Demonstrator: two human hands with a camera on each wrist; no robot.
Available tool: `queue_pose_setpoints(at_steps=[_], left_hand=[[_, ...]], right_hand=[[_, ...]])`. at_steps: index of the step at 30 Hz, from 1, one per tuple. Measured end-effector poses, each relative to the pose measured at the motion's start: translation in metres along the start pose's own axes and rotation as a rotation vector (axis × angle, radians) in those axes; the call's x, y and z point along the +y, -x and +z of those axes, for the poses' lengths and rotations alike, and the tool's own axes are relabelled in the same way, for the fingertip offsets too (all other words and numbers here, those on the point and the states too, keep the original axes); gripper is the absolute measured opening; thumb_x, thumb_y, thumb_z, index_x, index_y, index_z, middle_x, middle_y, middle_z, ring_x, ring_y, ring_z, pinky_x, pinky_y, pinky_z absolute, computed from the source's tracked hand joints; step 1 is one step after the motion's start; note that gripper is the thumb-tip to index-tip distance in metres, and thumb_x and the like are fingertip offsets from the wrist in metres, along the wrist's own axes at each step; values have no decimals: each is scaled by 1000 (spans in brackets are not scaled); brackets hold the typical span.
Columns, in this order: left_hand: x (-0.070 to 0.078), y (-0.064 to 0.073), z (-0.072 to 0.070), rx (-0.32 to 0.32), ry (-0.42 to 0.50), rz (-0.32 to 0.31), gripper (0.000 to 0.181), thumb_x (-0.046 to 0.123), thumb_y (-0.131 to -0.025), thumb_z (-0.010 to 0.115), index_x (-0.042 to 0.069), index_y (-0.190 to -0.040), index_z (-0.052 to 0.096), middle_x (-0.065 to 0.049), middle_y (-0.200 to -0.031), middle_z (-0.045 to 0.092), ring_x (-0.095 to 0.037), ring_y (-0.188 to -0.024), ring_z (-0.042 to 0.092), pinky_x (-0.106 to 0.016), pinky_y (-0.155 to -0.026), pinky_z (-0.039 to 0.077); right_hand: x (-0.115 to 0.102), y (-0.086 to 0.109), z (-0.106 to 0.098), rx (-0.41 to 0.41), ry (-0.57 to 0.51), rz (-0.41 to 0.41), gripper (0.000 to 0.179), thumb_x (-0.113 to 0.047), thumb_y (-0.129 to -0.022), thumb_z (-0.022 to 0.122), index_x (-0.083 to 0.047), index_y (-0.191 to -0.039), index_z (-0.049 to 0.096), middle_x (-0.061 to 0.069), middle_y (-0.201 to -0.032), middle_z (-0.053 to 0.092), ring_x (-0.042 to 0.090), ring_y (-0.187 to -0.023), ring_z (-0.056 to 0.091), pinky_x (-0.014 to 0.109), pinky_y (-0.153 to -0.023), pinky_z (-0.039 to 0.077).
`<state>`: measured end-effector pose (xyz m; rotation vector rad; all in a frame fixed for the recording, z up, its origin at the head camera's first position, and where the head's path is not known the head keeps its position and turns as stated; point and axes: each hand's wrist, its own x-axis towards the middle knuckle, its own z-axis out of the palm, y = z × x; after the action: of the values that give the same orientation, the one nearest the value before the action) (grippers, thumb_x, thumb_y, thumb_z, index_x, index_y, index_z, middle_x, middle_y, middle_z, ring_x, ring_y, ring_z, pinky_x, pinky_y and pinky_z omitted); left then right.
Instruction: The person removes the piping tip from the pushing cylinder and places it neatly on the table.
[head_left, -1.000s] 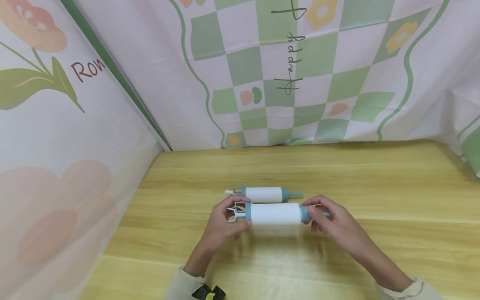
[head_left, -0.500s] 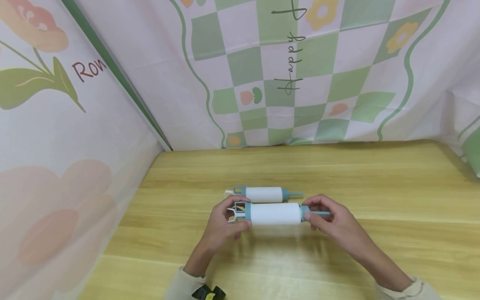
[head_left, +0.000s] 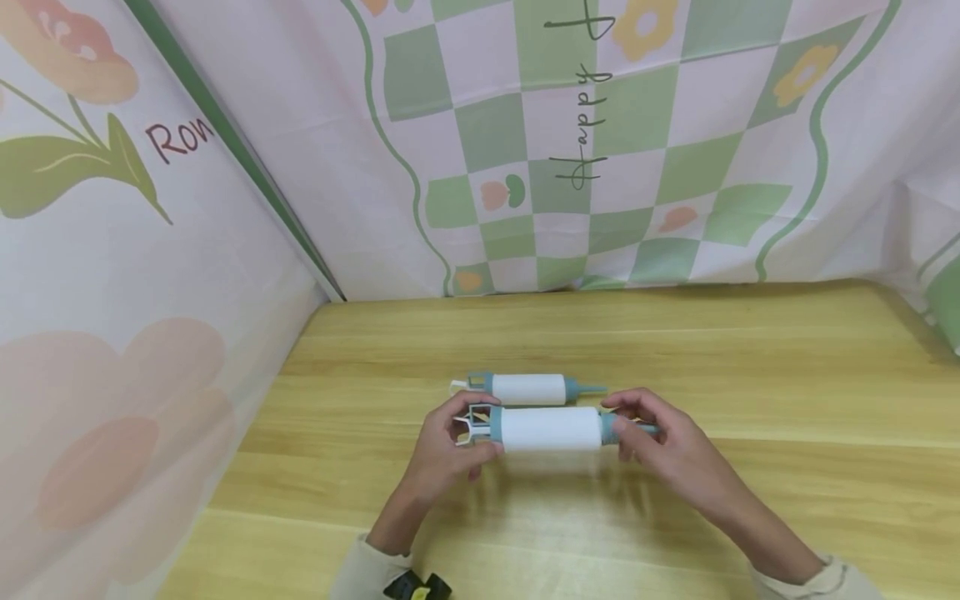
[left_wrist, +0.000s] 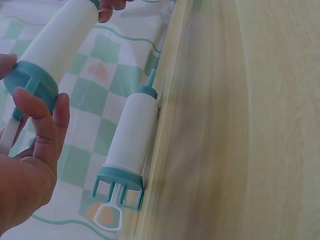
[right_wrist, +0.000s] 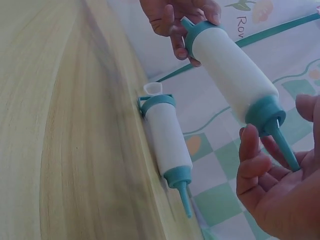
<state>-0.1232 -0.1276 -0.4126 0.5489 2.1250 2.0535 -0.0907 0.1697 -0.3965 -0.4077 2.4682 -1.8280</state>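
Note:
Both hands hold a large syringe with a white barrel (head_left: 551, 427) level over the table. My left hand (head_left: 444, 442) grips the teal collar (left_wrist: 39, 82) at its handle end, thumb on the near side and fingers on the far side. At the other end, fingers of my right hand (head_left: 663, 437) curl about the teal nozzle cap (right_wrist: 265, 114). In the right wrist view the fingertips are right at the cap's rim, the thumb stands off from it, and the thin nozzle (right_wrist: 285, 146) points toward the palm.
A second, similar syringe (head_left: 528, 389) lies on the wooden table (head_left: 750, 358), just beyond the held one, with its nozzle to the right. A patterned cloth (head_left: 480, 125) hangs behind the table, another (head_left: 112, 275) along the left.
My right thumb and fingers have shifted about the nozzle cap, showing more of the nozzle half a second ago and less now. My left hand and the barrel have stayed nearly still.

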Motion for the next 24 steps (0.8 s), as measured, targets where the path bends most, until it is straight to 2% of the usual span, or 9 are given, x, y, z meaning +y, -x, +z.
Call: queue_pose_setpoints(at_steps=[3,6,13,20,24], left_hand=[[0,0,-1,-3,-4,1,46,3,-78,74,5,-122,62,-15,-111,55,-23,-78,54,-25,-41,43],[-1,0,-1,-4,-8,0,46,4,-78,74,5,-122,62,-15,-110,55,-23,-77,54,-25,-41,43],[-2,1,-2,-4,-12,-8,46,4,-79,74,6,-123,62,-14,-111,55,-23,-77,54,-25,-41,43],[0,1,-2,-1,-10,-19,46,4,-78,74,6,-123,62,-15,-113,55,-23,-78,54,-25,-42,44],[1,1,-2,2,-1,-16,46,4,-78,74,5,-122,62,-16,-113,55,-23,-78,54,-24,-42,44]], right_hand=[[-2,-1,0,17,46,59,31,-23,-107,49,-2,-130,54,10,-96,62,22,-75,60,29,-53,45],[-3,-2,1,32,53,95,29,-24,-107,49,-3,-126,57,9,-91,63,22,-72,59,28,-49,40],[-2,-3,2,53,80,70,21,-21,-104,56,-4,-117,61,8,-88,63,20,-71,59,28,-46,39],[-1,-1,1,34,31,1,22,-14,-102,60,-2,-120,61,11,-100,64,24,-78,62,30,-67,54],[-2,0,1,27,-1,-24,24,-11,-100,62,0,-121,62,14,-107,64,24,-88,66,31,-74,58]])
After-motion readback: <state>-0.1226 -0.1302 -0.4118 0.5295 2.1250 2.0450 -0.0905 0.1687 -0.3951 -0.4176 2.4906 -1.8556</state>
